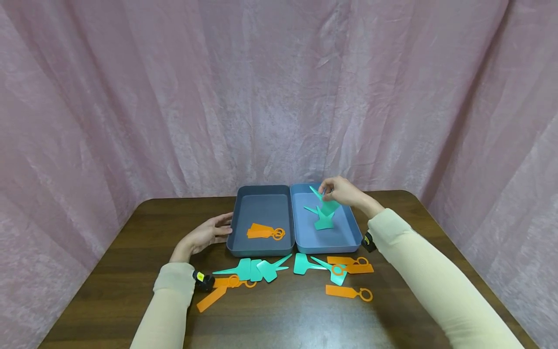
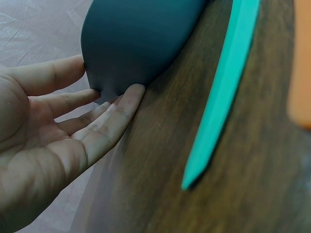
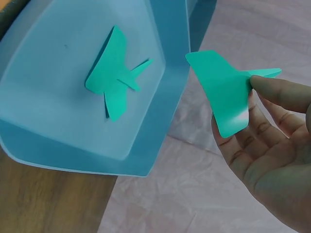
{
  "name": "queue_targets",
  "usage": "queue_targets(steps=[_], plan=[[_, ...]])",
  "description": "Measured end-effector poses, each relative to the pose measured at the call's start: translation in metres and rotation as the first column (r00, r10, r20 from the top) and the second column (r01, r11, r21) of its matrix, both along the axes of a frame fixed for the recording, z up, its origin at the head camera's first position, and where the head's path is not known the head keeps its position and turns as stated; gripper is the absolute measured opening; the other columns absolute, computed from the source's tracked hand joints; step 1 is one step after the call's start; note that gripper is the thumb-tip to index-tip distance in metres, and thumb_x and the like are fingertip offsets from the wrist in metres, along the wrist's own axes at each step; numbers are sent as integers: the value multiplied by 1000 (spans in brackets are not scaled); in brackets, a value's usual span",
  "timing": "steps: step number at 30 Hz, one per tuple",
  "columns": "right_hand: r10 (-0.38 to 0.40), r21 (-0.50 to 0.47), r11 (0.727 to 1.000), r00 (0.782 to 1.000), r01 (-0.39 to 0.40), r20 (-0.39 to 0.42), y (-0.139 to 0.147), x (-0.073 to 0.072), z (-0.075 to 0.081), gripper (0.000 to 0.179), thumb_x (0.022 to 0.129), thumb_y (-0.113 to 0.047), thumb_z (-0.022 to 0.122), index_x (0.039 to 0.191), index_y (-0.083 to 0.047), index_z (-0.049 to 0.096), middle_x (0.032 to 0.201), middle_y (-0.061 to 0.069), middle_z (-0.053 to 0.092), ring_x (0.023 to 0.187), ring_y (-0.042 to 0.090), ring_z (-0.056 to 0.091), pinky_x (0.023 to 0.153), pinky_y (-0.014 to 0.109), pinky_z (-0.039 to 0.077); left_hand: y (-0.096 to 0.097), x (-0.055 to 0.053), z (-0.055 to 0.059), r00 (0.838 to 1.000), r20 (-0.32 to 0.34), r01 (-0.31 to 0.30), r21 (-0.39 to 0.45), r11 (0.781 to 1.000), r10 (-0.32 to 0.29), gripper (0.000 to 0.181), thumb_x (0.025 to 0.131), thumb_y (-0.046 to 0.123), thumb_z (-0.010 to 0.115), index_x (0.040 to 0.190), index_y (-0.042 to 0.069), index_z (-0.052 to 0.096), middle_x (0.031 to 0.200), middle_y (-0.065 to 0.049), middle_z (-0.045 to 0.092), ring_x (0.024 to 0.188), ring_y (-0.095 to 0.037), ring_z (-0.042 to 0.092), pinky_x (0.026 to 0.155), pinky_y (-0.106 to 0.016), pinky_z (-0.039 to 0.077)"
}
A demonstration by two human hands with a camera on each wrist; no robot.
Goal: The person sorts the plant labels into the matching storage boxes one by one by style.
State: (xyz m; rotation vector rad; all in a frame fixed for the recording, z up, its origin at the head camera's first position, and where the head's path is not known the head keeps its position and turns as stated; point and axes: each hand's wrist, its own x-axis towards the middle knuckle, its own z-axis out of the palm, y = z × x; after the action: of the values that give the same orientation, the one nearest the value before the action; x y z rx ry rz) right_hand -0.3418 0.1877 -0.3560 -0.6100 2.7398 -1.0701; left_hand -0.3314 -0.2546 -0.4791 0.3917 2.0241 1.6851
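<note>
My right hand (image 1: 342, 191) pinches a green T-shaped plant label (image 3: 221, 92) between thumb and fingers, above the blue tray (image 1: 348, 242). Inside that tray lie overlapping green plant labels (image 3: 114, 80). At the left, my left hand (image 1: 211, 232) touches the outer wall of the dark grey tray (image 1: 261, 249), its fingers fairly straight against the side in the left wrist view. Orange ring-ended tags (image 1: 261, 231) lie in a small pile in the grey tray.
In front of the trays, green plant labels (image 1: 301, 264) and orange tags (image 1: 342, 291) lie scattered on the brown wooden table (image 1: 279, 320). Another orange tag (image 1: 209, 300) lies near my left wrist. A pink curtain (image 1: 270, 97) hangs behind the table.
</note>
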Motion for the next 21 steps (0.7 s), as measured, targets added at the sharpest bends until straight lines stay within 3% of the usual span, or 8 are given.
queue_targets(steps=[6,17,21], plan=[[-15,17,1000,999,14,50,-6,-11,-5,13,100,0,63,112,3,69,95,15,68,90,31,62,80,40,52,0,0,1,1000,5,0,6,1000,0,68,110,8,49,167,2,11,169,-28,17,149,-46,33,119,-60,34],[-38,56,998,998,35,57,-9,-19,-12,13,101,0,62,111,0,69,103,16,65,93,32,60,76,37,50,3,-1,0,1000,4,9,5,1000,-9,67,111,8,48,167,2,11,169,-28,17,151,-47,28,119,-61,34],[-42,69,997,997,37,72,-7,-21,-15,17,101,-1,61,117,1,68,108,18,64,99,35,61,81,41,53,5,0,1,1000,10,7,9,1000,-7,67,110,7,48,167,2,11,168,-28,17,151,-47,27,119,-61,34]])
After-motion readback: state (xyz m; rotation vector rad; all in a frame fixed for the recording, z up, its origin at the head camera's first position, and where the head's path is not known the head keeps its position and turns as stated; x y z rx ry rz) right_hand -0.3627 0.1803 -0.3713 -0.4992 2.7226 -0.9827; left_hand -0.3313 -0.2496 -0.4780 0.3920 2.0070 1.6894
